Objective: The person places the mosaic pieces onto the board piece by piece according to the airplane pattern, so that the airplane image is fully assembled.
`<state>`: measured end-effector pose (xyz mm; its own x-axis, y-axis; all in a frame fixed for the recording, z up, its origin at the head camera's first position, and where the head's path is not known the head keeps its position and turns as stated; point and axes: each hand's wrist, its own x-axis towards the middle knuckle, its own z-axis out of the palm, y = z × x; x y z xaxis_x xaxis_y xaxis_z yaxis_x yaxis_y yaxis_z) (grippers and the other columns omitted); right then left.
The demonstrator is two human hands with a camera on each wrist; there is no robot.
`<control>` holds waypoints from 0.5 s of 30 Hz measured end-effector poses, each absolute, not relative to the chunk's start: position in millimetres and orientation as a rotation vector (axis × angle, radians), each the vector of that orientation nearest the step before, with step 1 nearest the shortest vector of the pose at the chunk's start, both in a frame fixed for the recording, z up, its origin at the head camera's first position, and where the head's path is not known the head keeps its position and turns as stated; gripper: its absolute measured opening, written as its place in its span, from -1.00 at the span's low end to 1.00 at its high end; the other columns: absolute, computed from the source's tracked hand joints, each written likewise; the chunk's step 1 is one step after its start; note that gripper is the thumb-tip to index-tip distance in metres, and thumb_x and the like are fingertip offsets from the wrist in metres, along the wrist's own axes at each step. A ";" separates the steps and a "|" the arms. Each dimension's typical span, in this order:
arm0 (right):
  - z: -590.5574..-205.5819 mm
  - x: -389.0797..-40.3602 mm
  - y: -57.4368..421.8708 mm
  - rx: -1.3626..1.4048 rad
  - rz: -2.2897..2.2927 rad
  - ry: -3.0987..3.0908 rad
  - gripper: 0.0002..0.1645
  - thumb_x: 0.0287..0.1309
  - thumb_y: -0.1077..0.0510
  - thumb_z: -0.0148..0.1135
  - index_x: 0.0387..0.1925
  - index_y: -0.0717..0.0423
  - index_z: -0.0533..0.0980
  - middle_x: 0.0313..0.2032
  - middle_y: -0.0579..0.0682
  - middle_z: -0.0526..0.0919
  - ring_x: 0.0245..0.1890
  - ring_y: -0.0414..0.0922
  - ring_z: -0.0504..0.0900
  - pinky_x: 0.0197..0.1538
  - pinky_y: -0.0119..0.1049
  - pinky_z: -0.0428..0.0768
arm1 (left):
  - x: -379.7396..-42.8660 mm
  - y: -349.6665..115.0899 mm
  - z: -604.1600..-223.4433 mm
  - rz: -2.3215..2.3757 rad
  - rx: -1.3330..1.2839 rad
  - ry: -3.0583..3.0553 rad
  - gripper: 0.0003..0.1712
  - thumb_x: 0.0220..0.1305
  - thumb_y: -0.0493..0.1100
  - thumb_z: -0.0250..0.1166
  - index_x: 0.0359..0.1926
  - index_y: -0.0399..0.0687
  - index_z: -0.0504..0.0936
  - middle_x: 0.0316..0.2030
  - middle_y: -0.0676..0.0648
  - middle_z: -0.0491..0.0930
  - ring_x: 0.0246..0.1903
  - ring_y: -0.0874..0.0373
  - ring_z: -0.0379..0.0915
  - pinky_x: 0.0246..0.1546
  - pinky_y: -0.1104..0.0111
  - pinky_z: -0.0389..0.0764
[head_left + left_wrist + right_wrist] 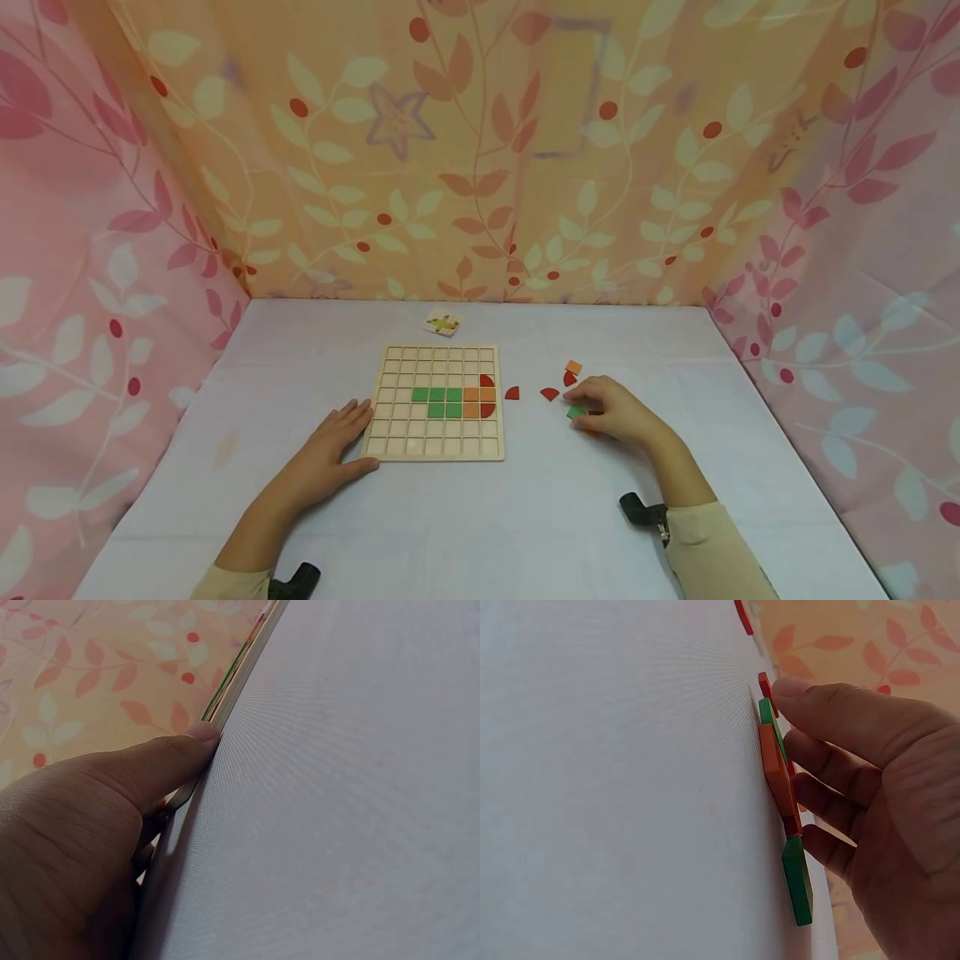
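A wooden grid board (435,457) holds green squares (437,410), orange squares (471,410) and red quarter-round tiles (487,411) in its middle and right cells. My left hand (330,454) lies at the board's left side, fingers extended along the edge; in the left wrist view its thumb (176,757) touches the board's edge. Right of the board, my right hand (618,410) hovers with loosely bent fingers over loose tiles. A green tile (576,412) shows under its fingertips. The right wrist view shows an orange tile (778,769) and another green tile (798,881) beside the fingers, nothing pinched.
Loose red quarter-round tiles (512,393) lie between the board and my right hand. One orange square (573,367) sits beyond that hand. Behind the board is a small picture card (442,322). Patterned curtains (480,167) enclose the white table (450,533) at back and sides.
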<state>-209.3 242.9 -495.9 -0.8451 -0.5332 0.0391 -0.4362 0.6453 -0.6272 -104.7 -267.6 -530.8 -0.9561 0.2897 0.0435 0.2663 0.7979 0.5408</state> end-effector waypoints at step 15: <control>-500.6 -210.1 243.3 -0.816 -0.893 2.766 -0.61 0.13 0.13 0.53 0.02 -0.07 0.70 -0.03 -0.21 0.68 0.07 -0.11 0.50 0.13 -0.14 0.57 | -104.5 -266.5 -529.7 0.873 0.452 2.940 0.05 0.19 0.15 0.50 0.55 -0.17 0.25 0.58 -0.12 0.14 0.60 -0.15 -0.11 0.62 0.01 -0.14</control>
